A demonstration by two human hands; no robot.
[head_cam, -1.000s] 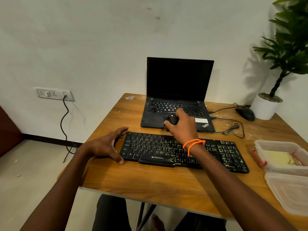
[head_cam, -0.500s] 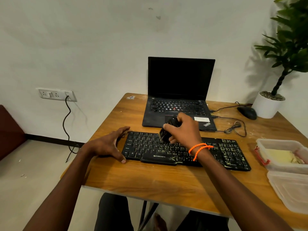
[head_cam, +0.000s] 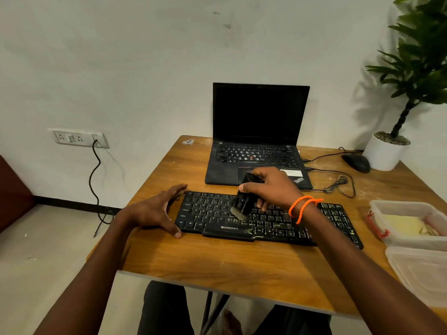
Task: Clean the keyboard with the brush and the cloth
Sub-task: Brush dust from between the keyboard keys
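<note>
keyboard (head_cam: 266,220): black, flat, lay on wooden table (head_cam: 217,267) just before laptop (head_cam: 258,139). likely light and stiff, apt to slide; best steadied at its end. left hand (head_cam: 154,211) braced that left end, fingers spread and straight. right hand (head_cam: 268,187) clenched round brush (head_cam: 244,200), bristles down on the middle keys; bristles looked soft. cloth not identified. also: mouse (head_cam: 356,163), potted plant (head_cam: 396,131), 2 plastic tubs (head_cam: 411,228), white wall, socket (head_cam: 79,139).
</note>
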